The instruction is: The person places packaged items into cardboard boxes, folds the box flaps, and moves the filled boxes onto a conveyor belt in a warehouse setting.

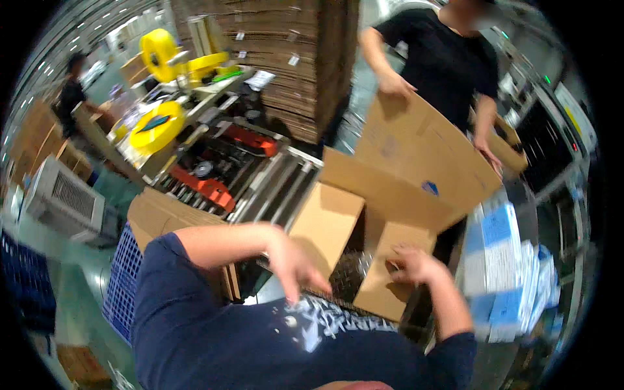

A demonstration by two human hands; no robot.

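An open cardboard box (328,218) stands right in front of me, its flaps folded outward or partly raised. Down in its opening lies something shiny in clear plastic (356,265), too blurred to name. My left hand (296,263) hovers by the left flap near the box's close edge, fingers stretched and holding nothing. On the right flap (383,286) rests my right hand (413,265), its fingers bent and apart. Across the box, a co-worker in a black shirt holds a large cardboard sheet (422,149) upright with both hands, against the far flap.
A roller conveyor (276,195) with a red-armed taping machine (214,188) runs to the left, with yellow tape rolls (158,128) above. Stacked flat cardboard (279,71) rises behind. Blue-and-white packages (494,260) lie at right; a blue plastic crate (120,286) stands at left.
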